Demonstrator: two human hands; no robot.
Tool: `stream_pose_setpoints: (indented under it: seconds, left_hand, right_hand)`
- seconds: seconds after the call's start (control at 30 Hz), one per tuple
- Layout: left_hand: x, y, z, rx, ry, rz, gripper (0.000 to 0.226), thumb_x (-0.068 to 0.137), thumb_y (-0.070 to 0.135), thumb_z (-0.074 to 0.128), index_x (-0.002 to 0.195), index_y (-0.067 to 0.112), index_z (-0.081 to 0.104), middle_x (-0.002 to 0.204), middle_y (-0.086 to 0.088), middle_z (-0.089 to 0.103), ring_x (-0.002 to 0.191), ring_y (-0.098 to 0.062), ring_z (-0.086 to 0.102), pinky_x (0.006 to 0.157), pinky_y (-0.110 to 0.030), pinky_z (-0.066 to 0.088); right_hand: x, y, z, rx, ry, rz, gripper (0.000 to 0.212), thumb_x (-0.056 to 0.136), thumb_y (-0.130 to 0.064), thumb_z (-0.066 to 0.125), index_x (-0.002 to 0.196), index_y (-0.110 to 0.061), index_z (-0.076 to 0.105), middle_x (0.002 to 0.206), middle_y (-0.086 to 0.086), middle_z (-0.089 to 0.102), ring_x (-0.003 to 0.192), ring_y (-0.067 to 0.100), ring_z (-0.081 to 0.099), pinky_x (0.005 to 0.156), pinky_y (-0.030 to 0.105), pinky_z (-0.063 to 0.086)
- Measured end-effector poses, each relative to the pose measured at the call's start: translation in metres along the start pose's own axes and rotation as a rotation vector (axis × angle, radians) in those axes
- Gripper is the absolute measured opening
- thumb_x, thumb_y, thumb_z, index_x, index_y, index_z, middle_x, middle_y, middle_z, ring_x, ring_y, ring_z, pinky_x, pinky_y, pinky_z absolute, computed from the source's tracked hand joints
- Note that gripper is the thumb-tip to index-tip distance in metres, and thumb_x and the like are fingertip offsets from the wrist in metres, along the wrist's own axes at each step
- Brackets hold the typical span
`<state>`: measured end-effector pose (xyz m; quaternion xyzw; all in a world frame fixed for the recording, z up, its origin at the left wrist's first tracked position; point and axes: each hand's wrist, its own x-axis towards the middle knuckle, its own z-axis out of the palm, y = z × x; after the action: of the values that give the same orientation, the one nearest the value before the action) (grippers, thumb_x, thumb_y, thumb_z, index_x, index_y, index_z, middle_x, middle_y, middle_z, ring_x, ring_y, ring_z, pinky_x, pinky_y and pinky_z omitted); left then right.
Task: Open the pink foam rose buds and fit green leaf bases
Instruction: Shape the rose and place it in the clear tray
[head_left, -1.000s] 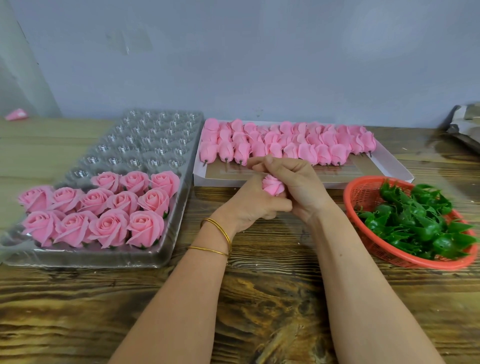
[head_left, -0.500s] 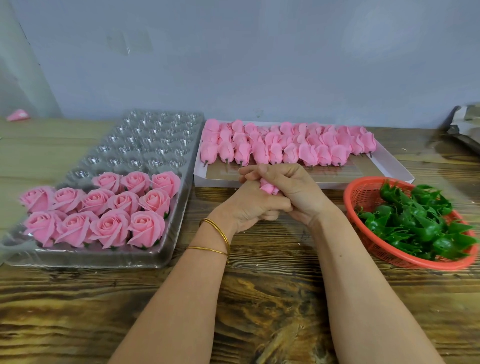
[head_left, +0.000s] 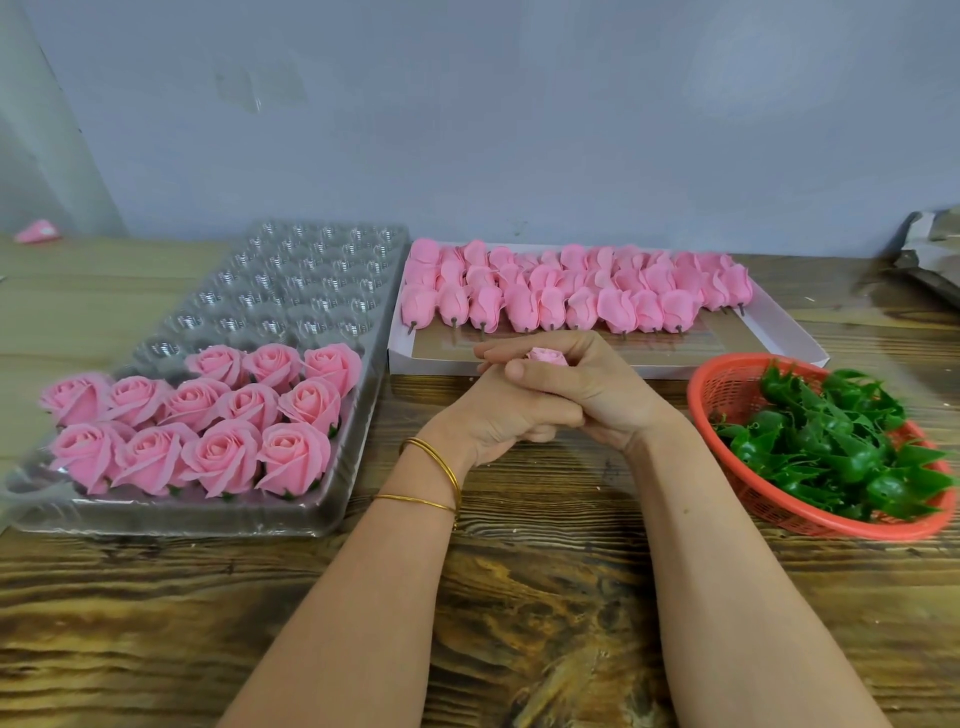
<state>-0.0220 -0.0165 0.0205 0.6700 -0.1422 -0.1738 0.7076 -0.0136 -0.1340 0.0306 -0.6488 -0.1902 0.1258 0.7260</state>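
Fingers (head_left: 511, 352) of left hand (head_left: 493, 421) and right hand (head_left: 597, 389) clasped round pink rose bud (head_left: 545, 357), top peeking out

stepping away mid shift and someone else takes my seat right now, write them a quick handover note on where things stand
Hands: the left hand and right hand are clasped together round one bud. Only its pink top shows, with no green on it.
Things: closed buds lie in rows in the white box behind the hands. Leaf bases fill the red basket on the right. The clear tray is on the left.
Done: opened roses fill three rows at the tray's near end.
Left: finish the held bud, then work through the box. The tray's far cells are empty.
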Motion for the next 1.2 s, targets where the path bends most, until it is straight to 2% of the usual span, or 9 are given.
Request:
stream_pose_setpoints:
  seconds: [0.27,0.4,0.5,0.6,0.73,0.83,0.93,1.0,1.2]
  left_hand:
    - [0.002,0.000,-0.002,0.116,0.198,0.150,0.046,0.073,-0.019,0.061,0.059,0.025,0.062,0.048,0.014,0.053,0.046,0.001,0.051,0.044,-0.013,0.040]
    - [0.004,-0.002,-0.003,0.324,0.319,0.251,0.029,0.071,-0.010,0.068,0.080,0.017,0.072,0.072,0.014,0.070,0.071,0.000,0.065,0.067,-0.012,0.050]
    - [0.006,-0.003,-0.002,0.531,0.357,0.268,0.030,0.074,-0.003,0.069,0.073,0.028,0.067,0.069,0.019,0.063,0.066,0.012,0.059,0.059,-0.002,0.041]
    - [0.010,-0.004,-0.002,0.689,0.415,0.258,0.023,0.079,0.002,0.068,0.070,0.023,0.064,0.063,0.018,0.055,0.060,0.005,0.053,0.052,-0.006,0.038]
    - [0.013,-0.004,-0.003,0.762,0.474,0.250,0.012,0.084,0.004,0.062,0.077,0.013,0.065,0.061,0.019,0.045,0.057,0.007,0.040,0.051,-0.001,0.035]
    - [0.012,-0.005,-0.004,0.762,0.513,0.235,0.022,0.088,0.006,0.058,0.068,0.017,0.059,0.058,0.015,0.047,0.056,0.006,0.039,0.049,-0.002,0.035]
    - [0.012,-0.005,-0.004,0.807,0.531,0.222,0.018,0.088,0.006,0.058,0.073,0.007,0.067,0.069,-0.003,0.064,0.059,-0.007,0.049,0.046,-0.010,0.033]
    - [0.011,-0.005,-0.003,0.826,0.544,0.233,0.019,0.089,0.006,0.057,0.072,0.009,0.066,0.075,-0.011,0.069,0.067,-0.015,0.055,0.045,-0.013,0.030]
    - [0.010,-0.006,-0.001,0.801,0.559,0.247,0.020,0.092,0.007,0.056,0.081,-0.001,0.071,0.083,-0.019,0.071,0.081,-0.030,0.066,0.064,-0.030,0.045]
  right_hand:
    - [0.006,0.000,0.000,0.167,0.276,-0.038,0.023,0.088,-0.020,0.065,0.094,0.000,0.072,0.092,0.015,0.073,0.085,0.020,0.070,0.073,0.030,0.058]
    - [0.010,0.004,-0.001,0.052,0.439,-0.048,0.025,0.096,-0.023,0.058,0.087,-0.007,0.075,0.089,0.007,0.076,0.082,0.015,0.071,0.066,0.027,0.056]
    - [0.013,0.009,0.005,-0.070,0.466,-0.081,0.026,0.097,-0.025,0.058,0.085,-0.011,0.077,0.085,0.004,0.077,0.085,0.013,0.072,0.070,0.024,0.055]
    - [0.017,0.013,0.014,-0.103,0.475,-0.086,0.035,0.092,-0.032,0.059,0.085,-0.002,0.076,0.089,0.023,0.073,0.094,0.037,0.069,0.086,0.044,0.054]
    - [0.017,0.014,0.022,-0.199,0.457,-0.152,0.070,0.085,-0.041,0.057,0.090,0.029,0.050,0.094,0.053,0.049,0.090,0.064,0.048,0.072,0.053,0.047]
    - [0.017,0.016,0.023,-0.299,0.465,-0.179,0.054,0.092,-0.035,0.056,0.081,0.017,0.061,0.088,0.043,0.059,0.090,0.055,0.057,0.081,0.061,0.051]
    - [0.018,0.019,0.023,-0.396,0.469,-0.198,0.043,0.095,-0.028,0.056,0.069,0.007,0.061,0.062,0.017,0.059,0.061,0.029,0.052,0.063,0.050,0.045]
    - [0.019,0.020,0.024,-0.456,0.471,-0.211,0.041,0.094,-0.027,0.056,0.076,0.009,0.064,0.062,0.018,0.055,0.067,0.014,0.045,0.065,0.048,0.046]
    - [0.020,0.025,0.023,-0.513,0.463,-0.235,0.043,0.091,-0.029,0.050,0.076,0.010,0.065,0.061,0.011,0.053,0.067,0.010,0.043,0.063,0.041,0.045]
